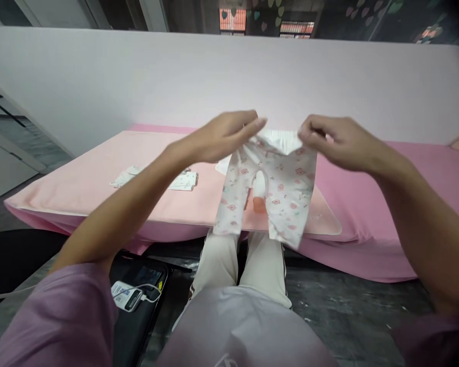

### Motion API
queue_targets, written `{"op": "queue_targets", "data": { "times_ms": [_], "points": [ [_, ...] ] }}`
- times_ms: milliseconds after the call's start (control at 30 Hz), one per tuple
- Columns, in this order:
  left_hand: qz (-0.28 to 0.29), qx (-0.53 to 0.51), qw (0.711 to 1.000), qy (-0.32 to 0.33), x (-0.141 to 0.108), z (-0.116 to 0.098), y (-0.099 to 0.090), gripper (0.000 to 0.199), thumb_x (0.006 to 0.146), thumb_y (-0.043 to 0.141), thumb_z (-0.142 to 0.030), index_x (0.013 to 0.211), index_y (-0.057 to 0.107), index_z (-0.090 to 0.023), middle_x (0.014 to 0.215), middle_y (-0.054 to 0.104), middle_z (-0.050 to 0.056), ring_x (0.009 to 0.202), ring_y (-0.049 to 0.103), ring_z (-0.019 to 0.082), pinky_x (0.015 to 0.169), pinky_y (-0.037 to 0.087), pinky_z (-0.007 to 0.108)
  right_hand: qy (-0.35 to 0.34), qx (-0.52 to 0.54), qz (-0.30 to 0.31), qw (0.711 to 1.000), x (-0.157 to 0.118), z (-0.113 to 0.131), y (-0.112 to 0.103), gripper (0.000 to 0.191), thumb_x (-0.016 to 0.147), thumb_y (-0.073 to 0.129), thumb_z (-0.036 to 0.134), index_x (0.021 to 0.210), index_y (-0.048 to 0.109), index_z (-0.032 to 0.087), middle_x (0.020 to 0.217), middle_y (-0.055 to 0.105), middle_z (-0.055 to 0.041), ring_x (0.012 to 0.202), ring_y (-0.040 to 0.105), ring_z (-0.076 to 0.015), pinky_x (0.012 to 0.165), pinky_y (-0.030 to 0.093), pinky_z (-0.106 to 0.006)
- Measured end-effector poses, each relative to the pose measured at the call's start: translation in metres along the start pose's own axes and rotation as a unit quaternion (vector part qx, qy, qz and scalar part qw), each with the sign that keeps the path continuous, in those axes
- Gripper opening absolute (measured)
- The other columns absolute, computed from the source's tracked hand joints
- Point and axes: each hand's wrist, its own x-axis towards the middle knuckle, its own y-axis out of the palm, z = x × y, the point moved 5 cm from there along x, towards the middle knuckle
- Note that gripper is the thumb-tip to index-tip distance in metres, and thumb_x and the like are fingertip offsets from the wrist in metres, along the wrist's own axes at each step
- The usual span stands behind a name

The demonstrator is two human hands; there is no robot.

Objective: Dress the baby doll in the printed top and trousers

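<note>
- Fingers of the left hand (227,133) and right hand (340,140) are nearly closed, pinching opposite ends of the waistband (281,141) of the patterned pants (290,188).
- The patterned pants hang below and between the fingers, long axis roughly upright, waistband up, legs (234,201) pointing down.
- Their hems (285,238) overlap the near edge of the peach mat (187,206) in view.

Clothes (185,181) on mat (80,168), left of pants (288,188); wall (176,76) behind mat; device (125,296) on case (132,331), near left.

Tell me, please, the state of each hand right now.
Left hand: closed, holding the pants by the waistband.
Right hand: closed, holding the waistband's other end.
</note>
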Motion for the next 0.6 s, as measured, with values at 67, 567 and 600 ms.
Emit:
{"op": "queue_targets", "data": {
  "times_ms": [67, 567, 600],
  "points": [
    [-0.013, 0.029, 0.999, 0.006, 0.024, -0.003, -0.026, 0.051, 0.111, 0.04, -0.062, 0.096, 0.061, -0.018, 0.09, 0.059, 0.004, 0.092, 0.062, 0.02, 0.089, 0.048, 0.041, -0.003, -0.035, -0.033, 0.999, 0.022, 0.006, -0.026, 0.055, 0.109, 0.05, 0.065, 0.085, 0.067, 0.019, 0.077, 0.061, 0.0014, 0.069, 0.049, -0.0105, 0.065, 0.035, -0.03],
    [-0.017, 0.275, 0.961, 0.002, 0.091, -0.005, -0.07, 0.05, 0.099, 0.066, -0.056, 0.077, 0.067, -0.011, 0.086, 0.057, 0.009, 0.12, 0.066, 0.04, 0.107, 0.05, 0.061, 0.004, -0.205, -0.166, 0.965, 0.074, 0.023, -0.061, 0.034, 0.086, 0.087, 0.039, 0.072, 0.064, 0.019, 0.075, 0.055, -0.0024, 0.105, 0.063, -0.03, 0.104, 0.044, -0.057],
    [-0.027, 0.249, 0.968, 0.002, 0.094, -0.006, -0.067, 0.049, 0.1, 0.064, -0.053, 0.071, 0.059, -0.014, 0.089, 0.056, 0.01, 0.121, 0.065, 0.039, 0.108, 0.05, 0.059, 0.02, -0.184, -0.176, 0.967, 0.075, 0.024, -0.06, 0.034, 0.087, 0.085, 0.037, 0.072, 0.061, 0.019, 0.078, 0.055, -0.0026, 0.103, 0.062, -0.0285, 0.104, 0.044, -0.056]
  ]
}}
